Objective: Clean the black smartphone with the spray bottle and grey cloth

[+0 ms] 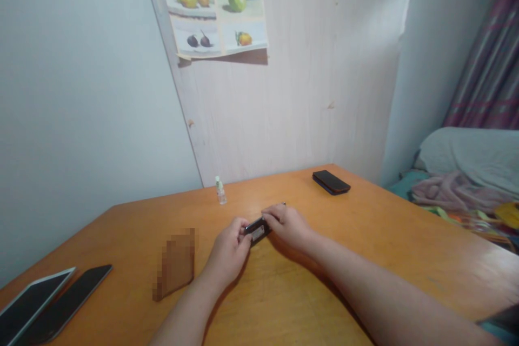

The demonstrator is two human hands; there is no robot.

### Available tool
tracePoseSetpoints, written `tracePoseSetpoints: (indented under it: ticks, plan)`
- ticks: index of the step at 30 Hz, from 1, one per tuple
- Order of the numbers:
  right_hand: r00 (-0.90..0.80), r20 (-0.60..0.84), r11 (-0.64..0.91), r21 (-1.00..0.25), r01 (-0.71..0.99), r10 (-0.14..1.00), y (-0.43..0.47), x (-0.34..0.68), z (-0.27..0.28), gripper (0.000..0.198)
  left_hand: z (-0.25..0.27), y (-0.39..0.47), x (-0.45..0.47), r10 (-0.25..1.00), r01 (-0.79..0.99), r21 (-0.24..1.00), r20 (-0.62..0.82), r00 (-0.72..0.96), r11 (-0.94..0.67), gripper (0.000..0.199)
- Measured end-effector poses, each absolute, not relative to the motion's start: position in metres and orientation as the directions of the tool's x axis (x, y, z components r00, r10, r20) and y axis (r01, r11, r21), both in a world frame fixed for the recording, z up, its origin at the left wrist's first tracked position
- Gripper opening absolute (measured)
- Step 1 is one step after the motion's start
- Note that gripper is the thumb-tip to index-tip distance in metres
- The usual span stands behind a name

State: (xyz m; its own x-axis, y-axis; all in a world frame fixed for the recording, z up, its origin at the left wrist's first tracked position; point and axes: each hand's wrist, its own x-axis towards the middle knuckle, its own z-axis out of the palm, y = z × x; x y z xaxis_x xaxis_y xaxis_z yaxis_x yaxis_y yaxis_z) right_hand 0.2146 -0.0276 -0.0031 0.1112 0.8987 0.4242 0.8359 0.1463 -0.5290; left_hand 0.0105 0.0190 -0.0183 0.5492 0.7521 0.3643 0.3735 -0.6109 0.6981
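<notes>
1. At the middle of the table [275, 300], gripping a small dark object [258, 232] by both ends, with left hand [232, 247] and right hand [290, 225].
2. Facing a clear bottle [221, 194] near the far edge.

- There were one left hand [231, 251] and one right hand [290, 225].
- There was one dark device [257, 233].
- There were two slabs [75, 303].
- There was one bottle [221, 194].
- There was one black case [331, 181].
- There was one blurred brown thing [178, 265].
- There was one poster [218, 19] with four pictures [237, 1].
- There was one bench [385, 224].
- There was one curtain [482, 75].
</notes>
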Motion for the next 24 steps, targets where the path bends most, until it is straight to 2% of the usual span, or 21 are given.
tracePoseSetpoints:
  ticks: [6, 9, 13, 15, 17, 21, 24]
  plan:
    - [0.328, 0.412, -0.042, -0.569, 0.821, 0.85, -0.025, 0.241, 0.004, 0.031, -0.018, 0.019, 0.011, 0.751, 0.373, 0.697, 0.365, 0.551, -0.612, 0.013]
    - [0.272, 0.416, 0.013, -0.567, 0.824, 0.868, -0.027, 0.23, 0.001, 0.028, -0.017, 0.018, 0.012, 0.752, 0.365, 0.701, 0.374, 0.543, -0.612, 0.013]
    - [0.045, 0.439, 0.241, -0.574, 0.782, 0.897, -0.035, 0.194, -0.007, 0.027, -0.015, 0.014, 0.013, 0.749, 0.302, 0.752, 0.361, 0.555, -0.586, 0.016]
    - [-0.028, 0.448, 0.309, -0.57, 0.761, 0.894, -0.039, 0.187, -0.007, 0.028, -0.015, 0.014, 0.014, 0.75, 0.278, 0.769, 0.361, 0.555, -0.575, 0.02]
    - [-0.004, 0.431, 0.269, -0.556, 0.786, 0.902, -0.039, 0.192, -0.003, 0.029, -0.017, 0.014, 0.015, 0.761, 0.283, 0.772, 0.365, 0.536, -0.569, 0.024]
    - [0.155, 0.414, 0.091, -0.515, 0.852, 0.897, -0.036, 0.207, 0.006, 0.029, -0.021, 0.017, 0.017, 0.775, 0.312, 0.757, 0.378, 0.507, -0.574, 0.031]
    - [0.057, 0.438, 0.178, -0.476, 0.861, 0.897, -0.042, 0.198, 0.005, 0.029, -0.021, 0.015, 0.017, 0.777, 0.307, 0.762, 0.379, 0.502, -0.57, 0.032]
